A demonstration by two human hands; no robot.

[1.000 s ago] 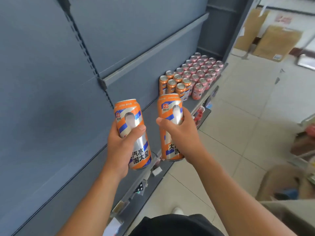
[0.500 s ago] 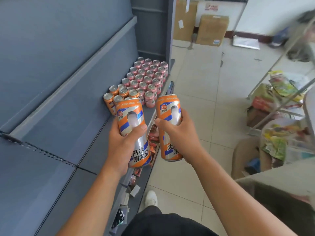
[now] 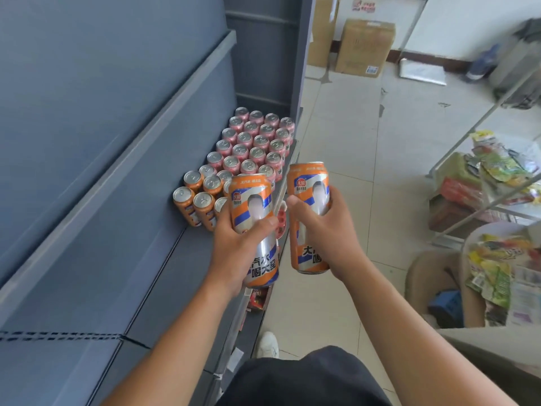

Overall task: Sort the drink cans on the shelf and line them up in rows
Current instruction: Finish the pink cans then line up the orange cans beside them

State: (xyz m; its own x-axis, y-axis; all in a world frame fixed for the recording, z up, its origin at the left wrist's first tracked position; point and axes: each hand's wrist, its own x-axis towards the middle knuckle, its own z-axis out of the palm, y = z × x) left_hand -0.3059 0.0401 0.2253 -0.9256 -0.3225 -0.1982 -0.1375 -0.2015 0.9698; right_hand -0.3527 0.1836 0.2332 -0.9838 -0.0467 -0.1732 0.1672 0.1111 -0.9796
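My left hand grips a tall orange, blue and silver drink can, held upright over the front edge of the grey shelf. My right hand grips a second matching can out over the aisle floor, just right of the first. Farther along the shelf stand several orange cans in short rows, partly hidden by the left can. Behind them several pink cans fill neat rows up to the shelf's end upright.
A grey back panel and an upper shelf lip run along the left. Cardboard boxes stand against the far wall. A wire rack with snack packets and a carton crowd the right of the tiled aisle.
The view has swung right and nearer to the stocked end of the shelf. Both hands still hold their cans, now closer to the orange rows.
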